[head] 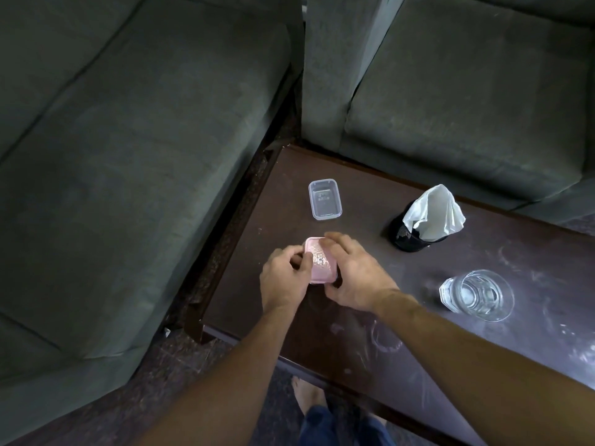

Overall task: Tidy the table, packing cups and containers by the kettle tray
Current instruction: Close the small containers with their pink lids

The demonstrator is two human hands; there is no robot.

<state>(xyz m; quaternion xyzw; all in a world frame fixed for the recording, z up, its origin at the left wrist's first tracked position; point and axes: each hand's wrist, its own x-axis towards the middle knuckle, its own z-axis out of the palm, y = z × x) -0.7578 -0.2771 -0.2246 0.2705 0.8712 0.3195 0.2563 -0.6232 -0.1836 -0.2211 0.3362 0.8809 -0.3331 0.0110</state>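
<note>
Left hand (283, 280), right hand (355, 278) around pink container (322, 267)

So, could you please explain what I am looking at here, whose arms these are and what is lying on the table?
There is no machine here. The one picture comes from a camera worn on a person's head, looking forward and down, so the two bare arms reaching in from the bottom are that person's own.

The left hand and the right hand together hold a small pink box low over the dark table, near its left end.

Beyond the hands lies an open clear tub with nothing in it. To the right stands a black mesh cup with a white napkin stuffed into it, and nearer the camera a drinking glass.

Grey sofas stand round the table's corner. No kettle tray shows in this view.
</note>
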